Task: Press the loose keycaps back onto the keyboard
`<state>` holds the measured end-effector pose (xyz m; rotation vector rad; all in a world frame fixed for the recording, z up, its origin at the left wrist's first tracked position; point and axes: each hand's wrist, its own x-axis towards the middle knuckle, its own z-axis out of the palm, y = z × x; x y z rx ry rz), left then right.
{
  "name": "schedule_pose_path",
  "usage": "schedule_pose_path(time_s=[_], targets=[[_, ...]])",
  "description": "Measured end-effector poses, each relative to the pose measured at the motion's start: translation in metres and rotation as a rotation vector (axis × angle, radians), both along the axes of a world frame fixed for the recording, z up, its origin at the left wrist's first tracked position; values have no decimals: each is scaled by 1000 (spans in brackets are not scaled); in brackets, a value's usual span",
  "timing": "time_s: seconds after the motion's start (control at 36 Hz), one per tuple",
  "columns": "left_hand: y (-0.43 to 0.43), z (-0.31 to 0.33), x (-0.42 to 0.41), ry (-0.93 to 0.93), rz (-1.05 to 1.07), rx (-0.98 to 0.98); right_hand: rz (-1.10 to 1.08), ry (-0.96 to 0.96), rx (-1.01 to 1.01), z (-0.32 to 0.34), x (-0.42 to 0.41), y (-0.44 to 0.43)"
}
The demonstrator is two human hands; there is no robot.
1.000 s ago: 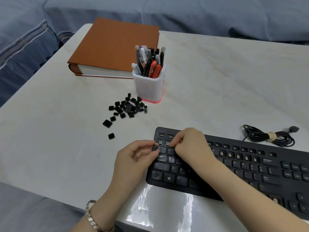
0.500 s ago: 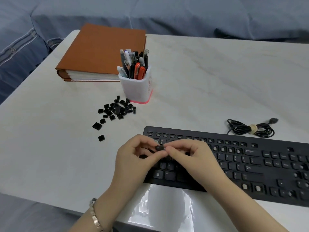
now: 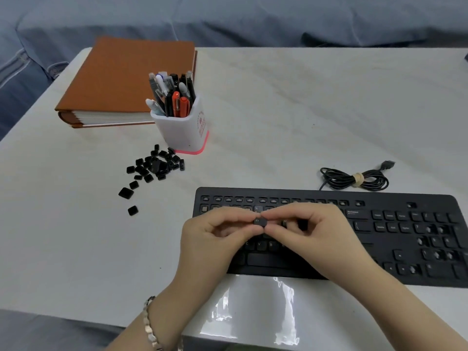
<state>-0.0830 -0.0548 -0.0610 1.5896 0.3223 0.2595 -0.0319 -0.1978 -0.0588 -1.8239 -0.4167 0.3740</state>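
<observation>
A black keyboard (image 3: 379,236) lies on the white table, with several bare key sockets in its top rows. Both hands hover over its left half. My left hand (image 3: 215,239) and my right hand (image 3: 311,234) pinch one small black keycap (image 3: 260,221) between their fingertips, above the letter rows. A pile of several loose black keycaps (image 3: 154,165) lies to the left of the keyboard, with a few strays (image 3: 126,192) nearer the table's front.
A white pen holder (image 3: 181,130) full of pens stands just behind the keycap pile. An orange binder (image 3: 121,79) lies at the back left. A coiled black cable (image 3: 354,179) rests behind the keyboard. The table's front edge is close to my wrists.
The keycap, first held by my left hand alone at the keyboard's left edge, is now pinched by both hands above the letter rows. The view has shifted, so the keyboard appears farther right.
</observation>
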Motion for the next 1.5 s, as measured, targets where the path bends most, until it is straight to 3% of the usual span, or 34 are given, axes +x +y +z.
schedule_pose_path(time_s=[0.25,0.44,0.56,0.67,0.81,1.0,1.31,1.5], targets=[[5,-5,-4,-57,-47,-3,34,-259,-83,-1,-1,0],[19,-18,-6,17,-99,9,32,-220,-126,-11,-1,14],[34,-39,-3,132,96,147,-10,-135,-231,-28,7,22],[51,-55,4,274,243,163,-13,-123,-310,-39,20,34],[62,-59,15,296,203,34,-19,-195,-321,-47,38,60],[66,-64,26,291,138,6,109,-282,-441,-52,52,90],[71,-78,21,241,128,-34,97,-216,-488,-50,54,92],[70,-75,22,248,133,-23,3,-23,-538,-47,59,100]])
